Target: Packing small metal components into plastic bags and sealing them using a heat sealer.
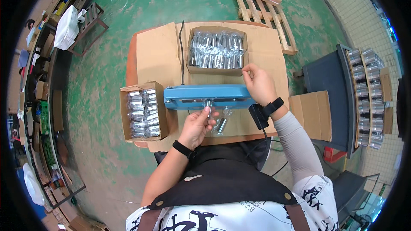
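My left hand (198, 126) pinches a small shiny metal tube (208, 103) at the near edge of a blue bag sealer (205, 90). Whether clear film covers this tube is hard to see. Just right of those fingers, a bagged metal tube (221, 125) lies on the cardboard. My right hand (260, 84) is closed, thumb and fingers curled together, by the sealer's right end and the near right corner of a carton (218, 72). Anything inside those fingers is hidden. Rows of bagged shiny tubes fill that carton.
Another carton (161, 113) of bagged tubes stands left of the sealer. A black cable (182, 51) runs along the cardboard sheet (156, 55). At my right wrist hangs a small black box (258, 116) with a cord. Metal cylinders (364, 98) line a dark cart (323, 85) at right.
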The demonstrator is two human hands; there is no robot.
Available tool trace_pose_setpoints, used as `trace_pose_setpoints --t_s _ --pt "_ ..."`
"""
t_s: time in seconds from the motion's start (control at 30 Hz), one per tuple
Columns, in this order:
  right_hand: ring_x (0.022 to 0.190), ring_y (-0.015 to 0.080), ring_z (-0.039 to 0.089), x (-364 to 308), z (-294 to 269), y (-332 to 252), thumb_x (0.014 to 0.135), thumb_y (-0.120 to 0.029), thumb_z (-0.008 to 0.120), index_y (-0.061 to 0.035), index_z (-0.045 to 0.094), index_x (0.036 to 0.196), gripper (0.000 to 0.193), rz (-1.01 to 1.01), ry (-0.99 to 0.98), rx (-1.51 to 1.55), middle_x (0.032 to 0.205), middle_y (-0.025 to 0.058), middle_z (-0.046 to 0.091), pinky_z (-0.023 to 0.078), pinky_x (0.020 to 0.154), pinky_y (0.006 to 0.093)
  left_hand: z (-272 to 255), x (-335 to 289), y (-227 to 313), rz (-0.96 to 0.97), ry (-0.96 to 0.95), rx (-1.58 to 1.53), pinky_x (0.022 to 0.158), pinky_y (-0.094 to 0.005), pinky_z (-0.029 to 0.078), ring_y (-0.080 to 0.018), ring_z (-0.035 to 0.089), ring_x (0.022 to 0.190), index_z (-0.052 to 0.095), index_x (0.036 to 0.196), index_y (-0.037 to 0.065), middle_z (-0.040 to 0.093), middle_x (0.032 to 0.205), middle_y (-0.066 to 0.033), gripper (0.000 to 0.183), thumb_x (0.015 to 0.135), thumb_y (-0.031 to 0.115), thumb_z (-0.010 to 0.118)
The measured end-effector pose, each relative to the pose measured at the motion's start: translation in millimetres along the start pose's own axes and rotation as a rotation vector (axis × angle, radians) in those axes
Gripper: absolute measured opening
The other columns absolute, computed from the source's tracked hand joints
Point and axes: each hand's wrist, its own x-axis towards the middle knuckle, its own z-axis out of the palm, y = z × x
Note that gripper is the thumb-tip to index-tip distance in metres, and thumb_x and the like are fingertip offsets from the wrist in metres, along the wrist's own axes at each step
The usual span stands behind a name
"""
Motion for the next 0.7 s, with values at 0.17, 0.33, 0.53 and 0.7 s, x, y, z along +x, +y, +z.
trace_pose_setpoints --t_s 0.17,0.33,0.53,0.7 --pt "0.05 0.0177 0.053 4 3 8 0.091 -0.014 0.06 -0.004 0.064 0.094 0.011 0.016 0.005 0.005 0.058 0.007 0.056 0.039 0.049 0.0337 2 -12 5 -0.033 0.104 0.193 0.053 -0.0187 0.047 -0.0078 0.06 0.065 0.06 0.106 0.001 0.068 0.101 -0.0074 0.033 0.097 0.033 0.061" --pt "0.05 0.0177 0.052 2 4 9 0.091 -0.013 0.061 -0.0037 0.064 0.093 0.01 -0.021 0.03 0.019 0.058 0.0074 0.056 0.039 0.049 0.0332 3 -8 4 0.032 0.13 0.283 0.051 -0.0184 0.046 -0.0073 0.059 0.062 0.061 0.105 0.0 0.068 0.098 -0.0074 0.033 0.094 0.031 0.065" --pt "0.064 0.032 0.066 2 -4 0 0.087 -0.018 0.063 -0.0051 0.065 0.089 0.013 0.007 0.005 -0.054 0.07 0.0131 0.066 0.051 0.059 0.0401 -5 -6 1 0.107 0.094 0.328 0.051 -0.0179 0.045 -0.0061 0.058 0.062 0.063 0.101 0.0 0.069 0.094 -0.0062 0.028 0.093 0.026 0.068" --pt "0.063 0.0251 0.066 5 -31 -36 0.086 -0.023 0.067 -0.0038 0.066 0.089 0.019 0.043 -0.015 0.068 0.068 0.0119 0.066 0.05 0.059 0.0372 -21 -28 3 0.085 0.101 0.366 0.049 -0.0181 0.044 -0.0053 0.056 0.059 0.065 0.099 0.001 0.067 0.084 -0.0033 0.024 0.093 0.024 0.068"
